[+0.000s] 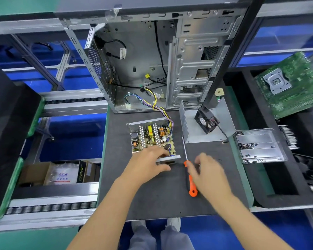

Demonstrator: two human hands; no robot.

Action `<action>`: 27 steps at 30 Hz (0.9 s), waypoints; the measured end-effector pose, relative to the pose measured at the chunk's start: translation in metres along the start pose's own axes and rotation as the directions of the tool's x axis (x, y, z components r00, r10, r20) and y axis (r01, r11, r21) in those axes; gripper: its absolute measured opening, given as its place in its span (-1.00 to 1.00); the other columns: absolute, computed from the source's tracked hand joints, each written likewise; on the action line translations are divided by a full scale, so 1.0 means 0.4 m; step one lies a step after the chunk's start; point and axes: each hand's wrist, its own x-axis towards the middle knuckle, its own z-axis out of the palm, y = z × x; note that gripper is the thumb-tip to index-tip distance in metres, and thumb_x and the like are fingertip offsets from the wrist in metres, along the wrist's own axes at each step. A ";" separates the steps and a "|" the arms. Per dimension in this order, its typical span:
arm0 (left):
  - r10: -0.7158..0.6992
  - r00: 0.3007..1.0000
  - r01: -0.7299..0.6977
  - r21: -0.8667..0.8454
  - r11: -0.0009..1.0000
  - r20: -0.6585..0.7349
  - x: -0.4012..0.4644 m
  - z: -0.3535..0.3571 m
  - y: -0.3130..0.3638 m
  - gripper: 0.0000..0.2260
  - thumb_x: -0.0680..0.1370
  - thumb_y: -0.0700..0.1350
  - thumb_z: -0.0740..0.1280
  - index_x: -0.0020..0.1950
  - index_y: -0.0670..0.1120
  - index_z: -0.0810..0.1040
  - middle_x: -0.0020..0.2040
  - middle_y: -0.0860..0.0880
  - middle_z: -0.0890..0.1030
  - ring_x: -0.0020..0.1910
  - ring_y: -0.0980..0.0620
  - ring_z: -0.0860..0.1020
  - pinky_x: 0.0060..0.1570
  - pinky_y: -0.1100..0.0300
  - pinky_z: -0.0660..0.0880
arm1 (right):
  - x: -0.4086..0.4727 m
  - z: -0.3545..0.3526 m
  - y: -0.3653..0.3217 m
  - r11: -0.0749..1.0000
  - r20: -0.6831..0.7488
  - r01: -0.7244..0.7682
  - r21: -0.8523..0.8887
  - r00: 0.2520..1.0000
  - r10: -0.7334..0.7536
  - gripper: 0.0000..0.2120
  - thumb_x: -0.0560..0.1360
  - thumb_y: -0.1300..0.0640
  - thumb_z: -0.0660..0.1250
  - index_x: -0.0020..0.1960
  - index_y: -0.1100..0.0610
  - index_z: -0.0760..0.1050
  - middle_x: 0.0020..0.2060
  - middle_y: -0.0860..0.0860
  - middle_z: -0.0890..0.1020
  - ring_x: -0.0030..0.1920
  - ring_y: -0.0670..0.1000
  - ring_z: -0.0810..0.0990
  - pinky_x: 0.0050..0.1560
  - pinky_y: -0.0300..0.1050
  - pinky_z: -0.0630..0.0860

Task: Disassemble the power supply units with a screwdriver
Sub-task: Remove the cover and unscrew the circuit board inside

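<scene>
Head cam: the gutted PC case (152, 60) stands at the far side of the mat. PSU cover (209, 123), fan attached, is already off to the right, so the open power supply (152, 139) mid-mat just needs its board out, I'd guess. Left hand (150, 161) rests on its near edge, fingers loosely spread. Right hand (206, 170) is relaxed, touching the orange screwdriver (189, 175), not gripping yet.

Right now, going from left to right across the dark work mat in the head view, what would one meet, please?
Opened power supply → left hand → orange-handled screwdriver → right hand → detached cover with fan → metal tray of screws.
</scene>
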 end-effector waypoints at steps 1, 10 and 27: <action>0.004 1.000 -0.004 0.043 0.999 -0.001 0.002 0.003 0.004 -0.62 0.50 0.14 0.46 0.28 0.12 0.55 0.20 0.17 0.55 0.14 0.11 0.51 0.06 0.13 0.46 | -0.029 0.023 0.001 1.000 0.055 -0.012 -0.009 0.998 0.013 -0.70 0.53 -0.17 0.32 -0.04 0.06 0.39 -0.21 -0.03 0.48 -0.16 0.09 0.52 -0.22 -0.01 0.42; 0.031 0.995 0.002 0.346 0.938 -0.090 0.003 0.035 0.037 -0.72 0.66 0.14 0.18 0.25 0.05 0.52 -0.05 -0.02 0.67 -0.03 -0.14 0.61 -0.20 0.08 0.43 | -0.042 0.054 -0.012 0.962 0.106 -0.189 0.199 0.980 0.170 -0.76 0.58 0.04 0.23 0.22 0.05 0.45 -0.11 -0.04 0.57 -0.15 -0.01 0.52 -0.20 -0.09 0.41; -0.138 0.989 0.139 -0.005 0.990 0.053 0.062 0.021 0.077 -0.63 0.65 -0.05 0.24 0.48 0.08 0.40 0.21 -0.12 0.61 0.10 -0.17 0.55 0.08 0.04 0.50 | -0.113 0.025 0.114 0.892 0.088 -0.124 0.434 0.992 0.096 -0.75 0.58 -0.25 0.19 -0.01 -0.17 0.56 -0.34 -0.05 0.60 -0.29 -0.04 0.54 -0.21 -0.09 0.53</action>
